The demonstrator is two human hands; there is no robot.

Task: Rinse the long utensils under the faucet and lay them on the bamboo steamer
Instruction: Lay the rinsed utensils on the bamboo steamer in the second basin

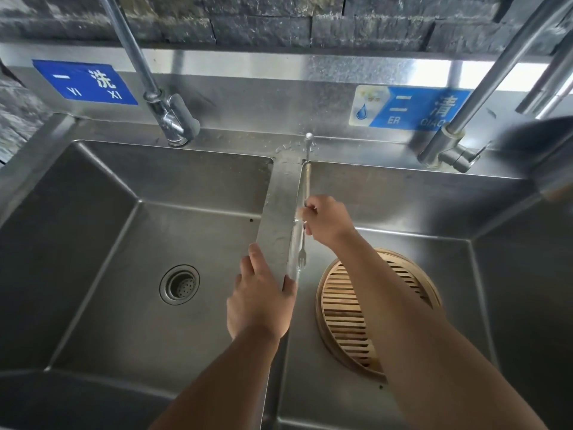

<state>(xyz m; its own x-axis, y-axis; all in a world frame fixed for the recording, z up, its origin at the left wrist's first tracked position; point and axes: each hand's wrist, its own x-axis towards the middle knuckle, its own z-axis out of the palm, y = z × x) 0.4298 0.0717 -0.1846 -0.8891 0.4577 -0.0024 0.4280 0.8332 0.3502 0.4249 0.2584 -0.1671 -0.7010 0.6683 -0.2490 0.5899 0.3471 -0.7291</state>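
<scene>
A long thin metal fork lies along the right edge of the divider between the two basins. Its round end is at the back ledge and its prongs point toward me. My right hand is shut on its middle. A translucent streak like running water falls beside the prongs. My left hand rests over the divider nearer to me, thumb on the right edge, holding no utensil. The round bamboo steamer sits in the right basin, with nothing visible on its slats. My right forearm hides part of it.
The left basin has a round drain strainer. One tall faucet stands behind the left basin, another behind the right. Blue signs hang on the steel backsplash. A dark blurred object intrudes at the right edge.
</scene>
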